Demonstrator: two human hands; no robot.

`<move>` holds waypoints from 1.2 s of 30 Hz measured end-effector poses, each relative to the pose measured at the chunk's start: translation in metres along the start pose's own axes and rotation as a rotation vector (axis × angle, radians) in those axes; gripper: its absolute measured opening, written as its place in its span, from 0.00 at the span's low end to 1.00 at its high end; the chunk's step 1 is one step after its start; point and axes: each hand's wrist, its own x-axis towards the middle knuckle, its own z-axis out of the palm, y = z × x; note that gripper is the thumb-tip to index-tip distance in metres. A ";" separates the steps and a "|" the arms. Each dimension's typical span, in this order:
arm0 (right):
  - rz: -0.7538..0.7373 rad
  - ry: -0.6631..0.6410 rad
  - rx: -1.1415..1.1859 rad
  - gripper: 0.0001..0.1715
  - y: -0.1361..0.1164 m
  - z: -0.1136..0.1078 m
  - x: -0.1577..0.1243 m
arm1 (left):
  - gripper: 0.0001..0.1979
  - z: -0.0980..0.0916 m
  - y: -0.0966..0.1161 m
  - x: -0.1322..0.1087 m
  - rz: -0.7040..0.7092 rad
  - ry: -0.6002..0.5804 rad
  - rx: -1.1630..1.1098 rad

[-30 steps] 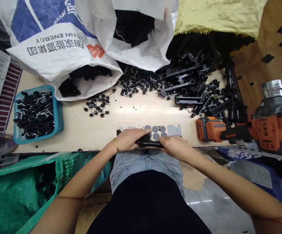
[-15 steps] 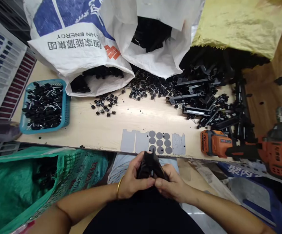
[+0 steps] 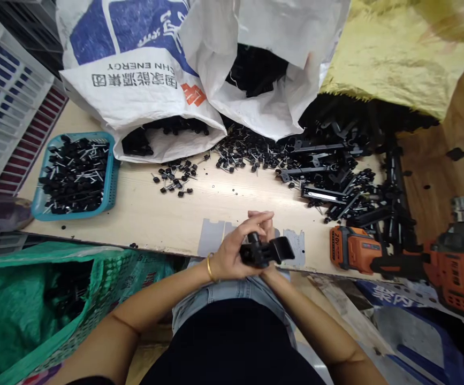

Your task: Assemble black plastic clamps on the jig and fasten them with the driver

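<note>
A black plastic bracket [image 3: 260,252], with a short round stub and a flat wide plate, is between my two hands at the table's front edge. My left hand [image 3: 232,255], a gold bangle at its wrist, grips the bracket from the left with its fingers reaching over to the far side. Behind and under the bracket, my right hand [image 3: 269,271] supports it; most of its fingers are hidden by the bracket and my left hand. Grey flat pads [image 3: 211,235] on the tabletop lie just beyond, partly covered by the hands.
Black-headed screws fill a blue basket [image 3: 113,184] at the left; more screws [image 3: 175,179] lie loose mid-table. Open white sacks [image 3: 143,101] and a yellow sack [image 3: 396,53] stand behind. Black arms [image 3: 324,176] pile up right, near an orange power tool [image 3: 456,267]. A green sack [image 3: 10,305] is lower left.
Both hands have moved up and forward over the table edge with the black bracket. The bracket is turned, so its stub and plate now show. My left fingers have stretched across it.
</note>
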 end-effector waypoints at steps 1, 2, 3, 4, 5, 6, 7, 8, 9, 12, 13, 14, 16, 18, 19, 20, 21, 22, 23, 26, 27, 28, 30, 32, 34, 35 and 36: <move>0.012 0.028 0.007 0.24 0.011 -0.004 0.012 | 0.25 0.000 -0.015 0.008 0.016 -0.043 0.099; 0.040 0.070 0.024 0.21 0.022 -0.010 0.024 | 0.23 0.001 -0.032 0.016 0.030 -0.074 0.221; 0.075 0.129 0.029 0.18 0.034 -0.020 0.034 | 0.21 0.003 -0.048 0.026 0.023 -0.102 0.346; 0.112 0.210 0.002 0.17 0.046 -0.030 0.041 | 0.21 0.005 -0.064 0.035 0.001 -0.125 0.464; 0.139 0.288 -0.048 0.16 0.057 -0.042 0.046 | 0.20 0.008 -0.079 0.045 -0.016 -0.141 0.572; 0.142 0.356 -0.117 0.15 0.068 -0.054 0.049 | 0.20 0.011 -0.093 0.053 -0.022 -0.171 0.664; 0.129 0.400 -0.198 0.15 0.077 -0.065 0.049 | 0.20 0.015 -0.105 0.061 -0.017 -0.207 0.739; 0.106 0.418 -0.282 0.15 0.084 -0.075 0.049 | 0.21 0.018 -0.115 0.068 -0.005 -0.247 0.795; 0.084 0.421 -0.366 0.15 0.090 -0.083 0.048 | 0.22 0.020 -0.124 0.074 0.006 -0.287 0.832; 0.069 0.394 -0.598 0.17 0.098 -0.099 0.055 | 0.28 0.027 -0.140 0.089 -0.028 -0.319 0.858; 0.070 0.382 -0.677 0.18 0.100 -0.103 0.062 | 0.30 0.028 -0.142 0.093 -0.039 -0.303 0.848; 0.075 0.368 -0.756 0.20 0.102 -0.106 0.071 | 0.31 0.029 -0.142 0.098 -0.032 -0.284 0.830; 0.110 0.304 -0.894 0.22 0.106 -0.114 0.091 | 0.33 0.027 -0.139 0.104 0.026 -0.246 0.778; 0.166 0.190 -0.983 0.22 0.113 -0.123 0.109 | 0.31 0.016 -0.135 0.108 0.068 -0.185 0.716; 0.184 0.127 -1.005 0.22 0.116 -0.128 0.115 | 0.29 0.005 -0.134 0.108 0.052 -0.132 0.694; 0.186 0.071 -1.018 0.23 0.120 -0.133 0.117 | 0.26 -0.009 -0.134 0.107 0.010 -0.063 0.683; 0.172 0.029 -1.029 0.24 0.123 -0.137 0.117 | 0.23 -0.027 -0.136 0.106 -0.055 0.024 0.684; 0.144 0.002 -1.040 0.26 0.125 -0.141 0.114 | 0.20 -0.047 -0.140 0.106 -0.136 0.117 0.700; 0.113 -0.010 -1.055 0.27 0.127 -0.143 0.108 | 0.18 -0.070 -0.146 0.106 -0.234 0.237 0.730; 0.061 0.028 -1.095 0.23 0.132 -0.144 0.091 | 0.21 -0.134 -0.170 0.119 -0.507 0.499 0.848; 0.057 0.046 -1.093 0.21 0.134 -0.143 0.087 | 0.22 -0.150 -0.179 0.127 -0.538 0.457 0.859; 0.052 0.056 -1.080 0.20 0.134 -0.143 0.086 | 0.18 -0.162 -0.187 0.135 -0.551 0.359 0.842; 0.022 0.065 -1.027 0.18 0.133 -0.144 0.086 | 0.12 -0.175 -0.196 0.153 -0.563 0.244 0.812; -0.047 0.102 -0.952 0.17 0.123 -0.148 0.087 | 0.11 -0.178 -0.194 0.163 -0.545 0.225 0.825; -0.161 0.172 -0.861 0.15 0.105 -0.151 0.082 | 0.09 -0.176 -0.181 0.160 -0.503 0.250 0.861; -0.232 0.197 -0.812 0.15 0.093 -0.150 0.076 | 0.08 -0.175 -0.171 0.152 -0.478 0.260 0.874; -0.310 0.200 -0.762 0.14 0.082 -0.147 0.068 | 0.09 -0.173 -0.160 0.139 -0.445 0.268 0.881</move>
